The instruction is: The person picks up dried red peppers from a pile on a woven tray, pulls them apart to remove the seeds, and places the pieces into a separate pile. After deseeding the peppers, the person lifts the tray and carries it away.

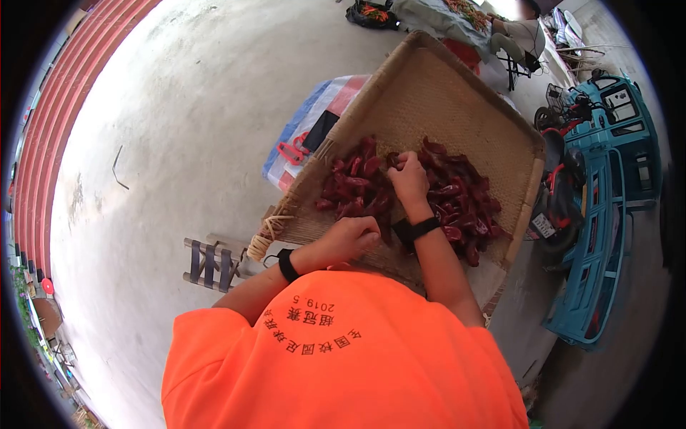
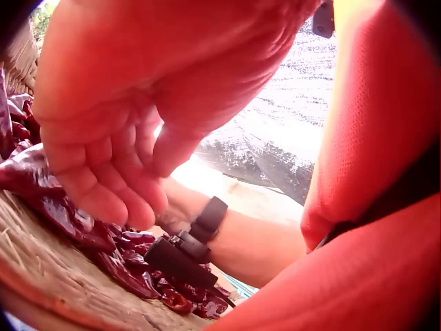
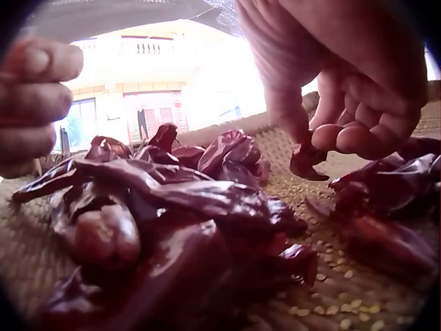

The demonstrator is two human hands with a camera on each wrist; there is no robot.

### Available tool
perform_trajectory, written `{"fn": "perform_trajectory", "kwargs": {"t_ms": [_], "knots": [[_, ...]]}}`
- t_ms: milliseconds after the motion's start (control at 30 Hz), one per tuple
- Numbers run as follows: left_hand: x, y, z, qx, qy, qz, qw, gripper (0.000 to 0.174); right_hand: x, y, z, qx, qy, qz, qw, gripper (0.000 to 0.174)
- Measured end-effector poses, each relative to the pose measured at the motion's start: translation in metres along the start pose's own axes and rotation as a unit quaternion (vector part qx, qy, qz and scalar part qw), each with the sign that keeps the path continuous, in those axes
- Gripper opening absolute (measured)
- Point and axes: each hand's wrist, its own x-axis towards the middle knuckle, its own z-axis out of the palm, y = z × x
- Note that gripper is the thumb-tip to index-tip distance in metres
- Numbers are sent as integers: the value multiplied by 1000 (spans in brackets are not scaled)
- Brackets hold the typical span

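Dried red chili peppers lie in two heaps on a woven tray (image 1: 429, 79), a left heap (image 1: 354, 182) and a right heap (image 1: 457, 189). Between them my right hand (image 1: 409, 179) pinches a small dark red chili piece (image 3: 306, 164) with thumb and fingertips, low over the weave. Pale loose seeds (image 3: 344, 303) are scattered beneath it. My left hand (image 1: 348, 239) hovers at the near side of the left heap, its fingers loosely bent. Nothing shows in its grasp in the left wrist view, where the fingers (image 2: 114, 186) overlap more chilies (image 2: 76, 221).
Left of the tray, a dark flat item (image 1: 321, 130) and red-handled scissors (image 1: 293, 151) lie on a striped sheet (image 1: 286, 136). A small folding stool (image 1: 211, 264) stands at the near left. A blue three-wheeled vehicle (image 1: 593, 250) is parked right; another person (image 1: 518, 36) sits behind.
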Motion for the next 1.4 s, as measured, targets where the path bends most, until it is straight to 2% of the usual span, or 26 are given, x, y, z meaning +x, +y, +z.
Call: {"fn": "perform_trajectory", "kwargs": {"t_ms": [67, 133, 167, 267, 300, 367, 433, 467, 500, 600, 700, 800, 900, 1100, 1200, 1300, 1333, 1400], "knots": [[0, 0, -1, -35, 45, -14, 998, 13, 1, 14, -5, 60, -2, 7, 998, 21], [3, 12, -5, -77, 96, -35, 992, 12, -13, 2, -29, 179, -4, 31, 983, 15], [5, 11, -8, -85, 93, -42, 991, 15, -23, -2, -40, 239, -3, 43, 970, 12], [8, 18, -4, 39, 209, 82, 974, 30, -48, 9, -53, 367, -70, 27, 927, 9], [9, 27, -7, 123, 212, 125, 961, 47, -60, 7, -60, 414, -123, 36, 901, 8], [19, 25, -6, 244, 216, 201, 924, 49, -83, -5, -70, 505, -223, 52, 832, 8], [22, 21, 1, 267, 178, 203, 925, 46, -99, -3, -67, 522, -243, 64, 815, 8], [20, 16, 6, 232, 139, 164, 949, 42, -105, -2, -65, 531, -253, 69, 806, 9], [19, 11, 11, 197, 101, 124, 967, 37, -108, 2, -62, 527, -227, 69, 816, 10], [17, 0, 19, 276, 17, 29, 960, 25, -121, 8, -58, 388, -188, 22, 902, 16], [16, -5, 17, 301, 10, 22, 953, 15, -138, -5, -63, 366, -142, -43, 919, 20], [16, 5, 13, 186, -24, -29, 982, 16, -140, 11, -53, 375, -151, -15, 914, 19], [15, 1, 14, 148, -25, -22, 988, 19, -139, 14, -58, 330, -136, -56, 932, 16], [16, 6, 11, 181, -30, -60, 981, 21, -137, 24, -65, 275, -59, -24, 959, 12], [14, 5, 8, 155, -12, -71, 985, 20, -124, 37, -75, 260, 44, -2, 965, 13], [13, -7, 5, 148, -2, -38, 988, 20, -113, 38, -98, 201, 158, 8, 967, 19], [13, -7, 4, 138, -4, -51, 989, 20, -111, 35, -100, 118, 225, -20, 967, 21], [13, -5, 3, 118, -3, -75, 990, 19, -108, 31, -101, -52, 349, -78, 933, 26]]}}
